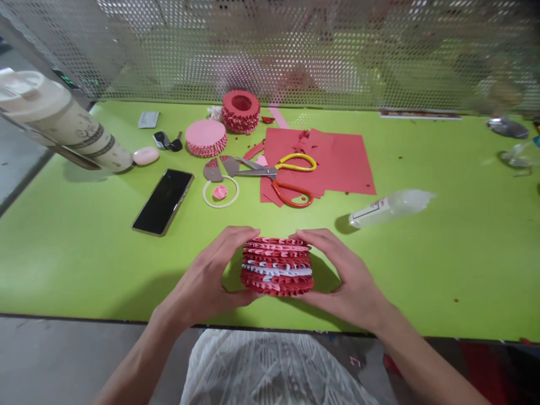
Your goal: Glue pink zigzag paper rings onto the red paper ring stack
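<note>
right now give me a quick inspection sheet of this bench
surface: green table, small red paper bits dotted on it
work in hand: pleated red and white paper stack
clutter: red paper sheets, yellow-handled scissors, orange-handled scissors, pleated pink paper disc, pleated red paper ring, phone, clear plastic bottle, cream tumbler
hands: left hand and right hand cup the stack from either side
cables: nothing seen
surroundings: perforated metal screen behind the table, grey floor below its front edge
</note>
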The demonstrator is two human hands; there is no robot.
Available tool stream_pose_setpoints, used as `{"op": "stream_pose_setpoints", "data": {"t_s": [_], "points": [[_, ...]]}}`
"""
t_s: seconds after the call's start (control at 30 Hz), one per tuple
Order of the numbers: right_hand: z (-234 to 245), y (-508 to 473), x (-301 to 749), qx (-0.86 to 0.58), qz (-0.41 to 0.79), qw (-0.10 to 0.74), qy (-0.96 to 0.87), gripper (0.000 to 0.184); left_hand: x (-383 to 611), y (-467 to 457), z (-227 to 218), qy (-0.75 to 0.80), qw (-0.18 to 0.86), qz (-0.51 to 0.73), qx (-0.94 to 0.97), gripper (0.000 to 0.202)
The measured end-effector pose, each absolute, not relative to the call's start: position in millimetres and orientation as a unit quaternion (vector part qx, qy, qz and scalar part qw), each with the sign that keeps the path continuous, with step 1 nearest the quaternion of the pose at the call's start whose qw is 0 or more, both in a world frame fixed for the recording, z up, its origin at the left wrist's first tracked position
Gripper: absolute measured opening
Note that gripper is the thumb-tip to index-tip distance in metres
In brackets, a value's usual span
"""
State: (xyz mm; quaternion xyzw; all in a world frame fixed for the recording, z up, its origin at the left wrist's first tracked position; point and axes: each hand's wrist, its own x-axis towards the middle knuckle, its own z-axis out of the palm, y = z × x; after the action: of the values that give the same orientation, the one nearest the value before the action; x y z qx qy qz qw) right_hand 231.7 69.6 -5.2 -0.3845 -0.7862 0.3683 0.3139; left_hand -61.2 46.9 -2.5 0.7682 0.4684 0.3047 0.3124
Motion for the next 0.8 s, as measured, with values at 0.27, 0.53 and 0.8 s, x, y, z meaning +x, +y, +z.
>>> {"op": "stream_pose_setpoints", "data": {"t_s": [0.27,0.53,0.8], "points": [[-4.7,77.4,231.4,-0.409,0.383,0.306,-0.769,0.078,-60.1,55.8,-3.2,0.473,0.297,0.313,0.768,0.070],[10.6,86.2,216.6,-0.489,0.514,0.291,-0.642,0.069,-57.1,67.6,10.5,0.548,0.463,0.345,0.605,0.075],[-1.4,110.9,204.8,-0.569,0.428,0.217,-0.668,0.055,-55.1,96.0,5.7,0.632,0.401,0.228,0.623,0.059]]}}
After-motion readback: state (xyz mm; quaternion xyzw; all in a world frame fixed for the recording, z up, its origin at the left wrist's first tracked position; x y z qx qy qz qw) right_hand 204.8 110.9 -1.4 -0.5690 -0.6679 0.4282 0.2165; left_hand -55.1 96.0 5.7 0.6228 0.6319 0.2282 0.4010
